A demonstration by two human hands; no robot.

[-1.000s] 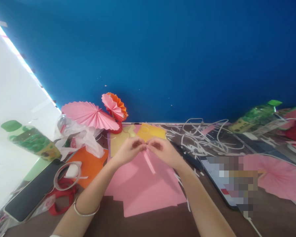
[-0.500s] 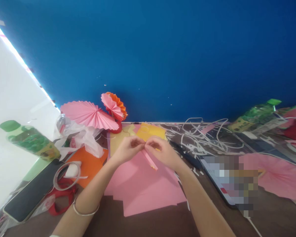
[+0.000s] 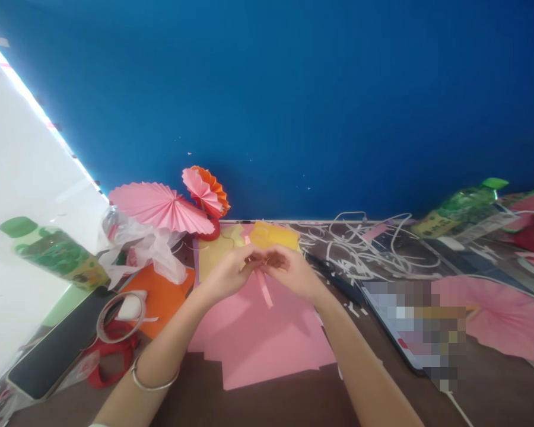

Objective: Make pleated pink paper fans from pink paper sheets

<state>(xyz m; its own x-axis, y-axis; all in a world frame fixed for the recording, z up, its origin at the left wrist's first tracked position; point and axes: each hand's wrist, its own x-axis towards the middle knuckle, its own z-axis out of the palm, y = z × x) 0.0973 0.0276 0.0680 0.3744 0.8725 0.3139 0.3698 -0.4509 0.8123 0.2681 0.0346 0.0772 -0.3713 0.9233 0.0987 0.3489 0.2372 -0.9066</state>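
Note:
Both my hands meet above a pink paper sheet (image 3: pixel 258 338) on the brown table. My left hand (image 3: pixel 226 273) and my right hand (image 3: pixel 291 273) pinch the same narrow pink paper strip (image 3: pixel 263 286) between their fingertips. The strip's free end hangs down toward me. A short end sticks up past my left fingers. A bangle sits on my left wrist.
Yellow sheets (image 3: pixel 273 235) lie behind my hands, an orange sheet (image 3: pixel 160 293) to the left. Pleated pink and orange paper fans (image 3: pixel 160 207) stand at the back left. Green-capped bottles (image 3: pixel 53 252) flank the table, with a phone (image 3: pixel 48 356), tape roll (image 3: pixel 118 314) and white paper trimmings (image 3: pixel 360 246).
The strip's hanging end swung from pointing right-down to hanging more straight down, and a short end now shows above my left fingers. My hands stayed in place.

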